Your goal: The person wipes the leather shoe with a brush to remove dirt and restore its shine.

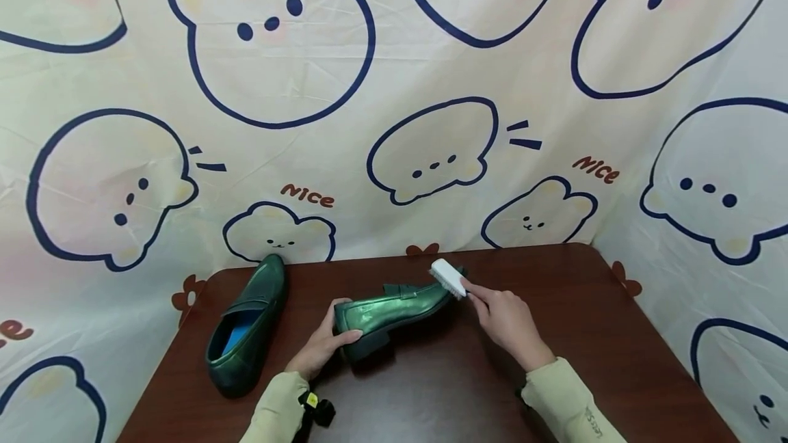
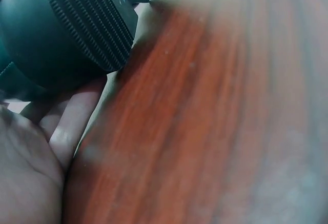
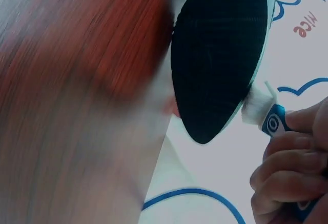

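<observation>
While the head view sets out the whole arrangement, the wrist views supply the undersides. Item one: green shoe [image 1: 394,310], glossy, strap across the upper, held on its side over the middle of the table [image 1: 492,395], toe towards the far right; whether it touches the wood cannot be told. Item two: left hand [image 1: 323,344], fingers closed about the heel end of that shoe, thumb along the near side; the left wrist view alone gives the ridged edge of the heel [image 2: 87,24], with fingers beneath. Item three: brush [image 1: 448,277], white-backed from above, set at the toe; the right wrist view adds its blue end with a ring mark and pale bristles [image 3: 256,105] against the toe's edge, also the dark sole [image 3: 220,55]. Item four: right hand [image 1: 507,323], fingers curled tightly round the brush handle. Item five: second green shoe [image 1: 246,333], upright at the table's left, blue insole [image 1: 241,330] visible from the head view only. Item six: pale backdrop [image 1: 345,149], printed with blue-outlined animal heads and "Nice".
</observation>
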Demonstrator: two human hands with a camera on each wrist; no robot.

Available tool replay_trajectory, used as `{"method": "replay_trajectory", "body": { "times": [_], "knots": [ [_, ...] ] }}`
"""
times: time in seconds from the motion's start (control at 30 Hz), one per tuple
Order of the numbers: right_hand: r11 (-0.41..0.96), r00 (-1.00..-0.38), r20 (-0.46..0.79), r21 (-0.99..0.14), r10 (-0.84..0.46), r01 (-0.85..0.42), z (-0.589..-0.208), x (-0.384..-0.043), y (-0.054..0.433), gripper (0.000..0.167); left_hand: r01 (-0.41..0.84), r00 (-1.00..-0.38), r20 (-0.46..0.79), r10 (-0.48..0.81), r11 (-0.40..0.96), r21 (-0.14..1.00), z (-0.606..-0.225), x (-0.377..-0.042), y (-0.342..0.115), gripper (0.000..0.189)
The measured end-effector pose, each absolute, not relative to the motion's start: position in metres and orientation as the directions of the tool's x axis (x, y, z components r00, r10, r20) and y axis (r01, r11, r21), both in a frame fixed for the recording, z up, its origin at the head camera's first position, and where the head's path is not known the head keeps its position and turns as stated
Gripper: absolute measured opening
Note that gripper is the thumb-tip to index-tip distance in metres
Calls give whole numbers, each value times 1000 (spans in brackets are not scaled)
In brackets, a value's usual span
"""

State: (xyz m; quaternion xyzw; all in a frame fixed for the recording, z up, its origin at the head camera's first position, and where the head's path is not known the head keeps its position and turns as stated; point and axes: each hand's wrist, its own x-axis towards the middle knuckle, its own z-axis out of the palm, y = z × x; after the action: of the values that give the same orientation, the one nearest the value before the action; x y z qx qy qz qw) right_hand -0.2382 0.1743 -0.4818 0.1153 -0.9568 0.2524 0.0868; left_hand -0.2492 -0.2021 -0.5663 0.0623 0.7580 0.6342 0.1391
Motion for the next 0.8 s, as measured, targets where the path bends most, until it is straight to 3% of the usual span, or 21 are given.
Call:
{"method": "replay_trajectory", "body": {
  "times": [0.2, 0.4, 0.8],
  "knots": [
    [798, -927, 257, -477, -275, -369, -480, -224, 159, 43, -85, -953, -138, 270, 198, 976, -565, -250, -203, 68],
    [751, -857, 290, -416, -425, -513, -486, -211, 144, 43, -104, -954, -155, 257, 201, 974, -565, -249, -205, 68],
    [807, -890, 305, -392, -339, -442, -491, -222, 159, 45, -88, -953, -140, 269, 198, 976, -567, -249, -205, 66]
  ]
}}
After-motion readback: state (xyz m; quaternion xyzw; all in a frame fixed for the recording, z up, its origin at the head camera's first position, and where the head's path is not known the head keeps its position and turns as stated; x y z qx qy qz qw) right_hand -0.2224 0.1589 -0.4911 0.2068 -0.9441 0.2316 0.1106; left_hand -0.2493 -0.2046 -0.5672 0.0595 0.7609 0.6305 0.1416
